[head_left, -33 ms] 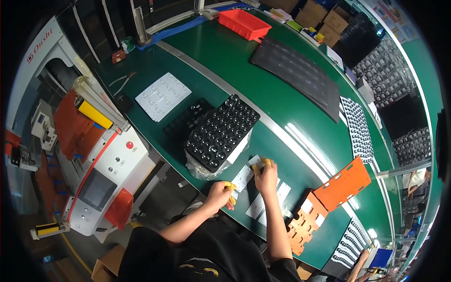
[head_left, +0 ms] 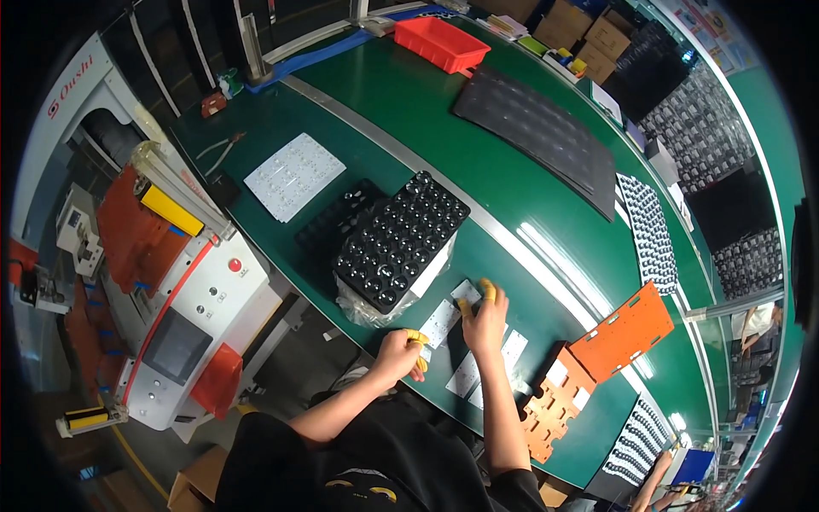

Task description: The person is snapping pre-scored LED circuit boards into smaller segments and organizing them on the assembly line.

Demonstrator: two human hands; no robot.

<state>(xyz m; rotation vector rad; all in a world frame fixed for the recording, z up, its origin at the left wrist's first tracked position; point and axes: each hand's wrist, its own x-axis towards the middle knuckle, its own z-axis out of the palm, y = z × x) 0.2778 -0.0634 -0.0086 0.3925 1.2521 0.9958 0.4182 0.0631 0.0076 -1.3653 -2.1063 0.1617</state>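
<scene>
A narrow white circuit board [head_left: 439, 324] lies at a slant between my hands at the bench's near edge. My left hand [head_left: 396, 355], with yellow finger covers, is closed on the board's near end. Over the far end is my right hand [head_left: 485, 326], its yellow-covered thumb and fingers spread apart, the thumb close to the board. More white board strips [head_left: 466, 375] lie just right of it, partly behind my right forearm. Beyond my hands a black tray [head_left: 405, 243] of round, shiny black lens-like parts rests on a stack wrapped in clear plastic.
An orange fixture [head_left: 554, 405] with its lid [head_left: 627, 333] raised stands at right. White panels [head_left: 295, 177] and pliers [head_left: 223, 152] lie at far left. A red bin [head_left: 441, 44] and black sheets [head_left: 546, 132] are farther back. A machine [head_left: 196, 316] borders the left; another person's hand [head_left: 661, 465] works lower right.
My right hand's fingers have spread from a pinch at the board's far end, baring that end. My left hand stays in place.
</scene>
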